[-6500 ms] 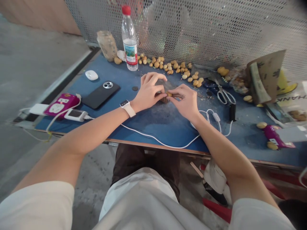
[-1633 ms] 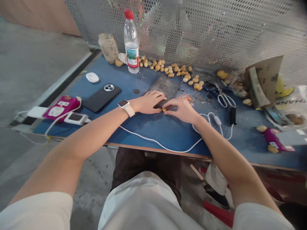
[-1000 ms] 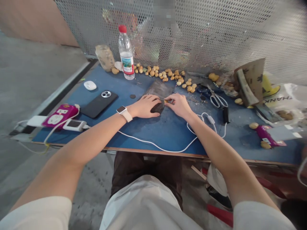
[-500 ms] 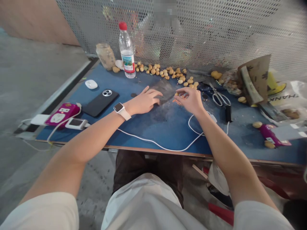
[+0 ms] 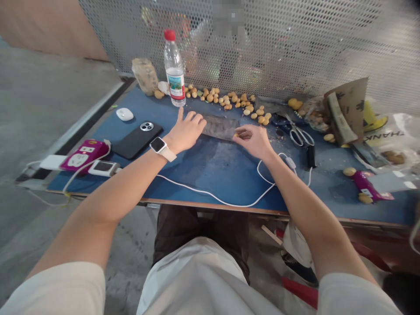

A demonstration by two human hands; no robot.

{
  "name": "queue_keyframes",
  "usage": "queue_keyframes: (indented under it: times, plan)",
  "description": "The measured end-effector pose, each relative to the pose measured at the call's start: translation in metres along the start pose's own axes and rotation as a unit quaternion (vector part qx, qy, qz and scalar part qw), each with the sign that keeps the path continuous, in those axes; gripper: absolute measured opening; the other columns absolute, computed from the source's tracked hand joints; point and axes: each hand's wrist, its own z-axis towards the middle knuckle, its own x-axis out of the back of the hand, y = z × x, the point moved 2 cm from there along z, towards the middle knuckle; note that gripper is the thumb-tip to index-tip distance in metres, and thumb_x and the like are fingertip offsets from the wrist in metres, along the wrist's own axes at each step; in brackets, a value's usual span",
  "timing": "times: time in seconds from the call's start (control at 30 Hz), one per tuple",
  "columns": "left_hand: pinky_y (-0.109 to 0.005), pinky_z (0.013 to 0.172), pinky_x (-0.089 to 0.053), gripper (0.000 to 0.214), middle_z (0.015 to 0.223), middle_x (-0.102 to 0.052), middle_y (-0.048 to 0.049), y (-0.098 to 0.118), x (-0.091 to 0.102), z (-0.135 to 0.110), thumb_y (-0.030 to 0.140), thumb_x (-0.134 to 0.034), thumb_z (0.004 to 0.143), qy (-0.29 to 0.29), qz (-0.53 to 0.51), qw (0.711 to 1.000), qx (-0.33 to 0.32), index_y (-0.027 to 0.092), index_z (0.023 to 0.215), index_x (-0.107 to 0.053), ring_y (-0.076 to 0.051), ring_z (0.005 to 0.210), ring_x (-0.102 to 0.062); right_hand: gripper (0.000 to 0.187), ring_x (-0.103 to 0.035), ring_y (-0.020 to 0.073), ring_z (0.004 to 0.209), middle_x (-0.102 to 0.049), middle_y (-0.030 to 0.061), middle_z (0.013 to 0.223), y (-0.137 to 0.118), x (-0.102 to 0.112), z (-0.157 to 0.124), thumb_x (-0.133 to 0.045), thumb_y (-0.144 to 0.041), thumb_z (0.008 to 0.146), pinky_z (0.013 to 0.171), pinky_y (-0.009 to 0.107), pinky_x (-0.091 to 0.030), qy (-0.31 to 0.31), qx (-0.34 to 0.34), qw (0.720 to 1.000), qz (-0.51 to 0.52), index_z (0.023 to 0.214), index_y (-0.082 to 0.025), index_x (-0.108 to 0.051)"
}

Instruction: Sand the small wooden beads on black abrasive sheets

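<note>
One tan nut [image 5: 236,136] pinched at a grey slab [image 5: 220,127]

The right hand [image 5: 254,141] lies low at the slab's right end, its fingers curled and closed with the thumb on the nut, which shows only as a small bit at the fingertips. The left hand [image 5: 186,131] is open and holds nothing, its fingers spread and thumb raised just beside the slab's left end, with a watch [image 5: 158,145] on the wrist. The slab lies flat on a blue table [image 5: 213,173]. Beyond it, small tan nuts [image 5: 223,97] are scattered in a band along a perforated metal screen [image 5: 278,48], a water bottle [image 5: 174,72] standing at their left end. Scissors [image 5: 299,136] lie right of the right hand, a black phone [image 5: 138,138] and a white mouse [image 5: 124,114] left of the left hand, and a white cable [image 5: 210,192] curves across the table's front.
</note>
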Motion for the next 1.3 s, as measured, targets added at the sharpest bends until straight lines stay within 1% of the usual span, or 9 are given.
queue_keyframes:
  times: [0.1, 0.17, 0.3, 0.57, 0.67, 0.8, 0.97, 1.13, 1.3]
  plan:
    - [-0.093, 0.157, -0.026, 0.058, 0.162, -0.08, -0.0236, 0.019, -0.007, 0.004, 0.01, -0.067, 0.103, -0.072, 0.015, 0.997, 0.004, 0.021, 0.158, -0.081, -0.05, 0.165, -0.066, 0.03, -0.097, 0.0338, 0.1, -0.099, 0.011, 0.116, -0.01, -0.006, -0.005, -0.102, -0.039, 0.098, 0.105, 0.056, -0.084, -0.021, 0.014, 1.0, -0.002, 0.124, -0.025, -0.098]
    - [-0.083, 0.155, -0.037, 0.051, 0.157, -0.08, -0.022, 0.028, -0.01, 0.007, 0.006, -0.066, 0.102, -0.11, 0.017, 0.994, 0.012, 0.018, 0.15, -0.08, -0.046, 0.158, -0.072, 0.028, -0.097, 0.0337, 0.1, -0.1, 0.0104, 0.117, -0.018, -0.008, -0.007, -0.101, -0.038, 0.1, 0.104, 0.054, -0.084, -0.037, 0.023, 0.999, -0.011, 0.124, -0.026, -0.099]
    - [-0.063, 0.144, -0.055, 0.042, 0.154, -0.078, -0.0197, 0.037, -0.012, 0.016, 0.002, -0.062, 0.106, -0.108, 0.005, 0.994, 0.02, 0.018, 0.142, -0.076, -0.04, 0.146, -0.077, 0.024, -0.097, 0.0338, 0.102, -0.1, 0.0098, 0.122, -0.026, -0.006, -0.008, -0.1, -0.037, 0.101, 0.104, 0.052, -0.083, -0.061, 0.035, 0.997, -0.026, 0.123, -0.027, -0.1]
    - [-0.066, 0.146, -0.053, 0.043, 0.162, -0.082, -0.0167, 0.023, -0.015, 0.019, 0.009, -0.068, 0.116, -0.088, -0.017, 0.995, -0.036, 0.022, 0.153, -0.085, -0.04, 0.158, -0.074, 0.035, -0.095, 0.033, 0.098, -0.1, 0.0105, 0.116, -0.036, -0.012, -0.012, -0.1, -0.051, 0.101, 0.101, 0.051, -0.081, -0.107, 0.029, 0.992, 0.058, 0.125, -0.025, -0.1]
    - [-0.066, 0.147, -0.05, 0.033, 0.155, -0.086, -0.0131, 0.018, -0.012, 0.02, 0.011, -0.067, 0.12, -0.07, -0.034, 0.996, -0.051, 0.026, 0.134, -0.092, -0.037, 0.153, -0.075, 0.045, -0.095, 0.0339, 0.098, -0.099, 0.01, 0.111, -0.038, -0.015, -0.013, -0.101, -0.059, 0.1, 0.098, 0.05, -0.081, -0.125, 0.012, 0.988, 0.088, 0.129, -0.025, -0.1]
    - [-0.067, 0.145, -0.053, 0.034, 0.148, -0.087, -0.0119, 0.02, -0.008, 0.021, 0.012, -0.063, 0.122, -0.054, -0.029, 0.998, -0.035, 0.026, 0.115, -0.094, -0.037, 0.145, -0.076, 0.035, -0.094, 0.0355, 0.106, -0.1, 0.0126, 0.121, -0.028, -0.002, -0.006, -0.099, -0.052, 0.103, 0.103, 0.054, -0.079, -0.065, 0.031, 0.997, 0.022, 0.126, -0.025, -0.1]
    - [-0.063, 0.133, -0.066, 0.04, 0.157, -0.08, -0.0183, 0.024, -0.009, 0.018, 0.006, -0.065, 0.112, -0.045, -0.021, 0.998, 0.037, 0.021, 0.141, -0.087, -0.04, 0.142, -0.08, 0.024, -0.094, 0.0413, 0.12, -0.1, 0.0147, 0.124, -0.004, 0.019, 0.005, -0.1, -0.035, 0.1, 0.119, 0.063, -0.075, -0.008, 0.013, 0.993, -0.113, 0.122, -0.025, -0.1]
    - [-0.056, 0.129, -0.07, 0.042, 0.161, -0.072, -0.0169, 0.025, -0.016, 0.015, 0.012, -0.062, 0.12, -0.022, -0.102, 0.994, 0.037, 0.023, 0.16, -0.073, -0.03, 0.123, -0.086, 0.03, -0.096, 0.0389, 0.104, -0.099, 0.0158, 0.118, 0.002, 0.02, 0.005, -0.099, -0.036, 0.099, 0.106, 0.059, -0.079, -0.006, -0.05, 0.995, -0.083, 0.125, -0.022, -0.1]
    - [-0.054, 0.128, -0.073, 0.045, 0.16, -0.068, -0.0157, 0.024, -0.019, 0.015, 0.019, -0.074, 0.121, 0.049, -0.159, 0.986, 0.027, 0.026, 0.165, -0.066, -0.029, 0.131, -0.082, 0.037, -0.097, 0.0384, 0.104, -0.1, 0.0138, 0.118, -0.009, 0.011, 0.001, -0.102, -0.049, 0.099, 0.111, 0.06, -0.079, -0.03, -0.038, 0.998, -0.039, 0.126, -0.024, -0.1]
